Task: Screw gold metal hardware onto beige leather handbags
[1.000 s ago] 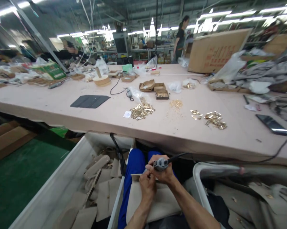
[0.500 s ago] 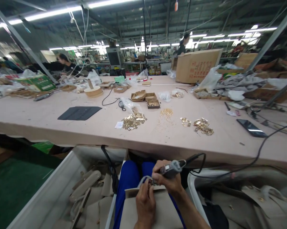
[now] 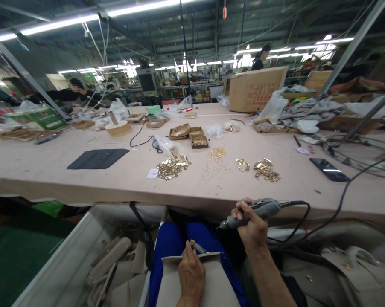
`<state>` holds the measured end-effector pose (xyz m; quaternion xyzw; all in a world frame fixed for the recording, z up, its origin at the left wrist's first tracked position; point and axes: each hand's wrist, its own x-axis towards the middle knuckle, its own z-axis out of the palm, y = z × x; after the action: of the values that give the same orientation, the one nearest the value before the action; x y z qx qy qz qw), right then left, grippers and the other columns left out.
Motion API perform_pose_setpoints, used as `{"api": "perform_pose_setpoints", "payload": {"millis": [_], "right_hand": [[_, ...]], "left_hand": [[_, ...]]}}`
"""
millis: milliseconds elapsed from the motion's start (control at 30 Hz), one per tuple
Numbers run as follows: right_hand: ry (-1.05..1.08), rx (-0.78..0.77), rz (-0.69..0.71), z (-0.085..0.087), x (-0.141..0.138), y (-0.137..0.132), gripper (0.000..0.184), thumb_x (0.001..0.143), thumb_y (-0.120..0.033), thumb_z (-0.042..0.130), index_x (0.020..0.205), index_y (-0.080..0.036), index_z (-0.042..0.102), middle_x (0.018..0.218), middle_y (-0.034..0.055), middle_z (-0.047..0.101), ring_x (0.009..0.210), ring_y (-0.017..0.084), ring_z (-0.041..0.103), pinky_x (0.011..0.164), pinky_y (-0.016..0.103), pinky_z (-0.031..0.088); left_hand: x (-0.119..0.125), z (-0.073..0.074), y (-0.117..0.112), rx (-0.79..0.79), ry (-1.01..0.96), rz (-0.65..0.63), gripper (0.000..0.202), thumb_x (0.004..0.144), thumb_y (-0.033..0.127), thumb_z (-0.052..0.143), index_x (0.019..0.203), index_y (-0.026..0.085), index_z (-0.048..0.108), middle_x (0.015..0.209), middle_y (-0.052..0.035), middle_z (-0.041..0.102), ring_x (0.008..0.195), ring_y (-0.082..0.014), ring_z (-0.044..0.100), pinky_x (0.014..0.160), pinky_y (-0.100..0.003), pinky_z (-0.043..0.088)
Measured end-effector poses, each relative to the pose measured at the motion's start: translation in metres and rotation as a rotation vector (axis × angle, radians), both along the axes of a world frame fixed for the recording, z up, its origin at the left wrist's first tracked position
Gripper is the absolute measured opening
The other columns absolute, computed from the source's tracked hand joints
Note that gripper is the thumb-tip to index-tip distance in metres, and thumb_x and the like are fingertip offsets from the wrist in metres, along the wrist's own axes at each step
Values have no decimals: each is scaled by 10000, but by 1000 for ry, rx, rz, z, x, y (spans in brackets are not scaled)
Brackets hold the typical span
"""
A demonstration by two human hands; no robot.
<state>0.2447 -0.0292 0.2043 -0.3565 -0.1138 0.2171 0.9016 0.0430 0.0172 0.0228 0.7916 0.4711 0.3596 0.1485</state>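
Observation:
My right hand [image 3: 252, 224] is closed around a grey corded electric screwdriver [image 3: 255, 211], held near the table's front edge with its tip pointing left. My left hand [image 3: 190, 273] rests on a beige leather piece [image 3: 218, 285] lying on my lap over blue trousers [image 3: 170, 247], its fingers pinched on the piece's top edge near a small metal fitting [image 3: 192, 244]. On the pink table [image 3: 83, 179] lie piles of gold metal fittings [image 3: 171, 167] and gold metal fittings [image 3: 265, 169], with a scatter of small gold screws [image 3: 217, 154] between them.
A white bin [image 3: 83, 243] of beige leather straps stands at my left, another bin [image 3: 339, 260] at my right. A black phone [image 3: 329, 169], a dark mat [image 3: 96, 158], small cardboard boxes [image 3: 192, 134] and a large carton [image 3: 256, 88] sit on the table. Other people work far behind.
My right hand has lifted the screwdriver off the beige piece, up and to the right. My left hand stays on the piece. The view has tilted a little upward.

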Motion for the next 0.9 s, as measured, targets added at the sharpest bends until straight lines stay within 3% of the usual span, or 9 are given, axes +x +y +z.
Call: {"api": "perform_pose_setpoints", "payload": {"millis": [67, 133, 233, 333, 533, 900], "right_hand": [[12, 6, -55, 5, 19, 4, 302, 738, -230, 864, 909, -204, 616, 737, -45, 623, 516, 79, 499, 545, 252, 480], [21, 21, -117, 9, 42, 11, 320, 712, -227, 871, 881, -194, 601, 719, -50, 611, 518, 76, 495, 549, 246, 491], [51, 56, -237, 11, 84, 28, 356, 663, -215, 874, 861, -181, 580, 726, -43, 614, 525, 73, 500, 546, 237, 505], [122, 81, -370, 9, 128, 52, 378, 639, -214, 866, 857, -172, 560, 757, -31, 621, 538, 73, 513, 528, 228, 513], [259, 56, -521, -5, 183, 100, 421, 664, -196, 823, 774, -216, 418, 716, -65, 565, 546, 100, 534, 429, 214, 480], [395, 33, -681, -41, 193, 130, 341, 652, -54, 730, 837, -201, 484, 806, -12, 631, 593, 127, 579, 418, 231, 509]], "left_hand": [[-4, 6, 5, -76, -86, -50, 436, 1032, 333, 388, 1173, 101, 729, 1020, -218, 781, 898, -339, 782, 754, -412, 640], [-10, 15, 9, -250, -187, -139, 464, 1023, 433, 438, 1206, 127, 735, 923, -168, 794, 847, -320, 785, 762, -406, 646], [-18, 29, 13, -632, -352, -215, 563, 968, 592, 524, 1234, 143, 736, 844, -114, 790, 635, -259, 756, 539, -331, 617], [-22, 39, 14, -871, -522, -194, 612, 845, 694, 644, 1030, 128, 784, 863, -130, 789, 558, -232, 731, 408, -268, 538], [-21, 37, 15, -930, -687, -148, 565, 732, 669, 775, 870, 122, 765, 753, -109, 774, 508, -218, 716, 428, -263, 549], [-24, 17, 20, -973, -714, -148, 619, 709, 696, 795, 888, 106, 742, 735, -131, 780, 447, -182, 684, 402, -219, 510]]}}
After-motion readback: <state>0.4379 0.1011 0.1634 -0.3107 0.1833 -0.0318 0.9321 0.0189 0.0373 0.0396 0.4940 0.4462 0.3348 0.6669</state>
